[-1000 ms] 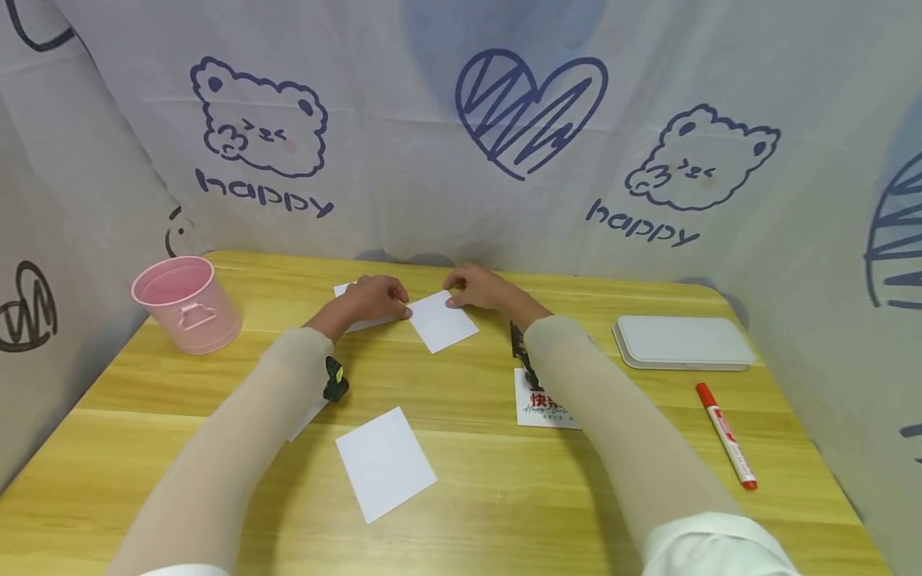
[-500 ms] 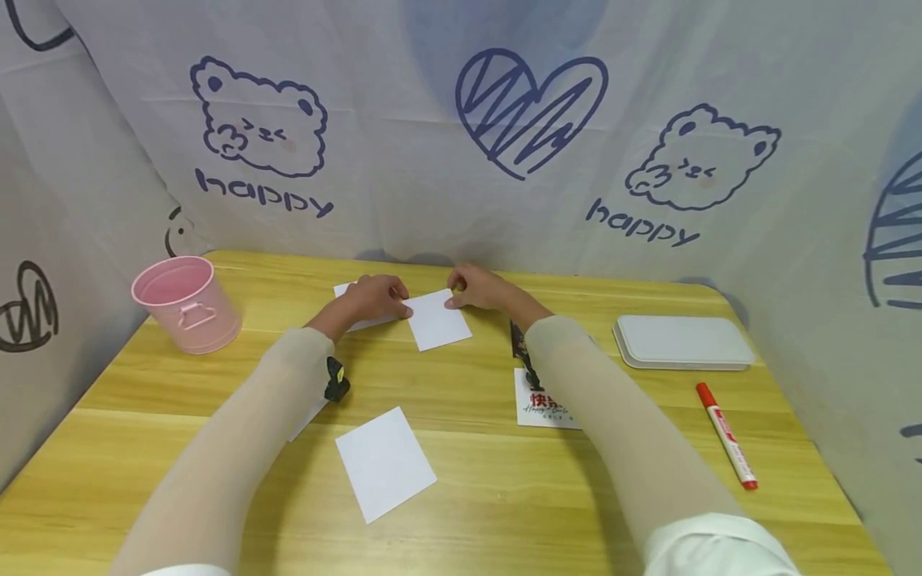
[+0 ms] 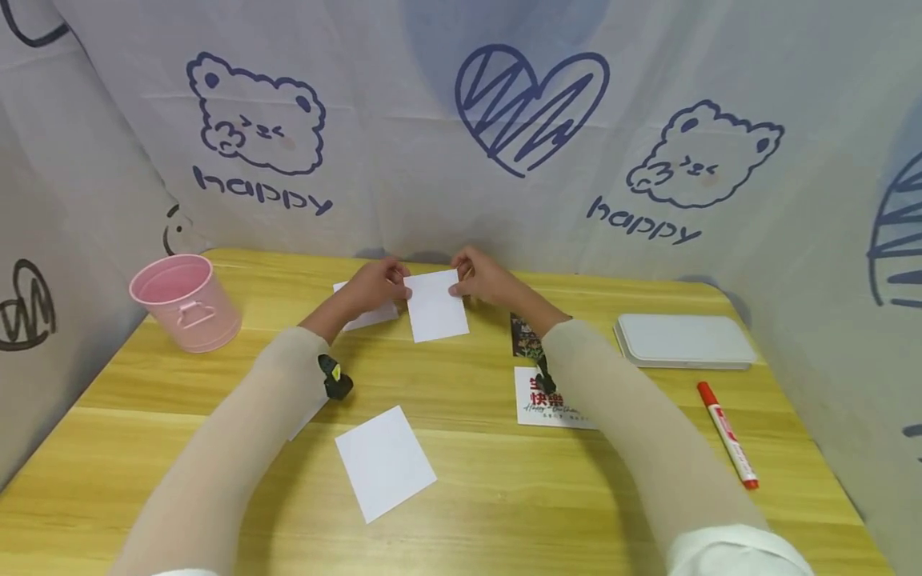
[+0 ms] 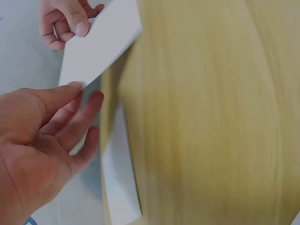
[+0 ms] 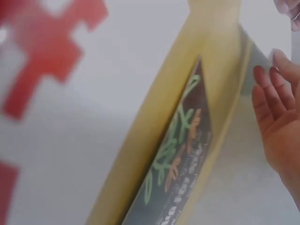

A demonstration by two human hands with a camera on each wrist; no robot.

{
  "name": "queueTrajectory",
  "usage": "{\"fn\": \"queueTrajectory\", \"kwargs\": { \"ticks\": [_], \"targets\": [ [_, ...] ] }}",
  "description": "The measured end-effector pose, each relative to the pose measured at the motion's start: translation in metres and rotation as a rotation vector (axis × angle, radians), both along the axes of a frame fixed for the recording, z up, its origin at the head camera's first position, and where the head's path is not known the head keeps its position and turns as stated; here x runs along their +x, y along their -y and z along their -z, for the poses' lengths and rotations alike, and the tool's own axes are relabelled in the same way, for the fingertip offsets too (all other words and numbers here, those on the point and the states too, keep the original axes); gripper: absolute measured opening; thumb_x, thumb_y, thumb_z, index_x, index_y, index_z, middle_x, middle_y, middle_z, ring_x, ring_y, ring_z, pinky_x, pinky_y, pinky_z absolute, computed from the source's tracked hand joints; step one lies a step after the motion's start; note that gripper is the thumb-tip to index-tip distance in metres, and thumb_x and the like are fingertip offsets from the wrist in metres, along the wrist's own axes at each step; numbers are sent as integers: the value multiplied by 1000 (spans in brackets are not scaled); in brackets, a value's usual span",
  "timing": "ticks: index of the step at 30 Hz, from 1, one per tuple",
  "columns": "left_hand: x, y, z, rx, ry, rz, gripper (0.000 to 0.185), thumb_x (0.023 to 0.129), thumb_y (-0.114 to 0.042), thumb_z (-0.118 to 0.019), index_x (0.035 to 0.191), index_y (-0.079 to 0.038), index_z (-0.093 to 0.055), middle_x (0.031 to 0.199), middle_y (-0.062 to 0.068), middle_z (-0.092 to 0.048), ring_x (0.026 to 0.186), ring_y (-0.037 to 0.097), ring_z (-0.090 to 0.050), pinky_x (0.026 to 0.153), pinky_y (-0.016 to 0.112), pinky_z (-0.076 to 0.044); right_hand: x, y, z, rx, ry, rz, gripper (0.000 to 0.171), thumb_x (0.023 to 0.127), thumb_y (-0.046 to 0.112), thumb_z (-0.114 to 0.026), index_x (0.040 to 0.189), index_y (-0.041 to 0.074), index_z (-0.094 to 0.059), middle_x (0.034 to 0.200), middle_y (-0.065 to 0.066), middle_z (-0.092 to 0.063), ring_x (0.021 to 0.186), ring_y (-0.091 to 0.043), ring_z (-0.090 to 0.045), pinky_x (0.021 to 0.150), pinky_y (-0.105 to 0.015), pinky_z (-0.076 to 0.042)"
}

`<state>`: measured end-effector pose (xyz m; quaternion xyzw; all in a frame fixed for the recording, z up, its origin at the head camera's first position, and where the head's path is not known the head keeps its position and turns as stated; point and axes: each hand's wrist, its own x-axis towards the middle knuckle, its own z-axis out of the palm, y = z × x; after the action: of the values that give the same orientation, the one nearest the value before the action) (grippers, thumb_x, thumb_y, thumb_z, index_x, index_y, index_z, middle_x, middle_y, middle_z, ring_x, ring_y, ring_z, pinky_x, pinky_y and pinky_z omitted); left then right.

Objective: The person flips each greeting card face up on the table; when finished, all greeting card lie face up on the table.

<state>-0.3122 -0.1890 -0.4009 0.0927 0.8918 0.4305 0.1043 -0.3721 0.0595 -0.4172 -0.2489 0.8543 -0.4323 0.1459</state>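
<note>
Between both hands a square white card [image 3: 437,306] is held up near the table's back edge. My left hand [image 3: 374,286] pinches its left edge between thumb and fingers; my right hand [image 3: 484,278] pinches the right edge. In the left wrist view the card [image 4: 101,44] is off the tabletop, with the left thumb on its near corner. Another white card [image 3: 370,318] lies partly behind the left hand. Below the right forearm are a dark floral card [image 3: 524,338] and a white card with red lettering [image 3: 547,404], both partly covered by the sleeve.
A white card [image 3: 386,464] lies at the front middle, and another [image 3: 306,420] shows partly under the left sleeve. A pink bucket [image 3: 186,304] stands back left. At the right lie a white case [image 3: 684,342] and a red marker [image 3: 727,436]. A printed cloth [image 3: 403,160] hangs behind the table.
The card in both hands has turned straighter and been lifted towards the back. Both hands have risen slightly, and the right forearm has shifted right, uncovering more of the printed cards.
</note>
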Motion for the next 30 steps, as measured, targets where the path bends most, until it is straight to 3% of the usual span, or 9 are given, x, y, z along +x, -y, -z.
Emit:
{"fn": "queueTrajectory", "kwargs": {
  "ticks": [3, 6, 10, 16, 19, 25, 30],
  "targets": [
    [7, -3, -9, 190, 28, -30, 35, 99, -11, -64, 130, 0, -51, 109, 15, -56, 103, 35, -66, 91, 40, -53, 11, -8, -12, -117, -12, 25, 40, 93, 10, -72, 126, 4, -50, 107, -12, -55, 90, -29, -60, 82, -44, -56],
    [18, -10, -20, 317, 30, -34, 36, 99, -8, -63, 132, 0, -50, 110, 16, -57, 101, 33, -67, 100, 49, -52, 27, -18, -23, -215, -28, 38, 39, 93, 7, -72, 126, 6, -51, 102, -12, -56, 83, -37, -62, 78, -55, -55],
    [40, -19, -28, 431, 0, -17, 35, 99, -6, -63, 132, 0, -52, 108, 14, -58, 94, 21, -66, 97, 48, -54, 56, -34, -38, -236, -75, 4, 36, 93, 10, -72, 124, 8, -54, 100, -10, -58, 80, -42, -62, 70, -49, -54],
    [84, -25, -31, 466, 1, 17, 38, 99, -10, -64, 135, -3, -54, 112, 11, -61, 91, 15, -68, 95, 41, -55, 116, -56, -58, -111, -191, -89, 29, 94, 16, -72, 122, 12, -62, 97, -6, -65, 80, -23, -62, 67, -32, -54],
    [98, -33, -31, 464, 18, 61, 38, 98, -10, -65, 134, -3, -57, 112, 12, -63, 92, 18, -67, 97, 49, -53, 142, -68, -60, -84, -195, -110, 28, 94, 16, -73, 121, 14, -66, 99, -4, -67, 82, -20, -62, 70, -29, -53],
    [106, -48, -27, 455, 56, 145, 37, 96, -12, -67, 132, -5, -59, 112, 12, -64, 94, 21, -66, 97, 49, -53, 174, -89, -57, -145, -121, -117, 35, 91, 12, -75, 124, 14, -65, 115, -1, -66, 100, -20, -63, 92, -40, -54],
    [110, -53, -18, 451, 86, 155, 37, 96, -10, -66, 132, -5, -60, 112, 13, -64, 94, 21, -67, 96, 45, -54, 179, -92, -55, -186, -130, -148, 32, 90, 12, -77, 120, 13, -65, 115, -2, -64, 102, -24, -64, 94, -47, -53]
  ]
}}
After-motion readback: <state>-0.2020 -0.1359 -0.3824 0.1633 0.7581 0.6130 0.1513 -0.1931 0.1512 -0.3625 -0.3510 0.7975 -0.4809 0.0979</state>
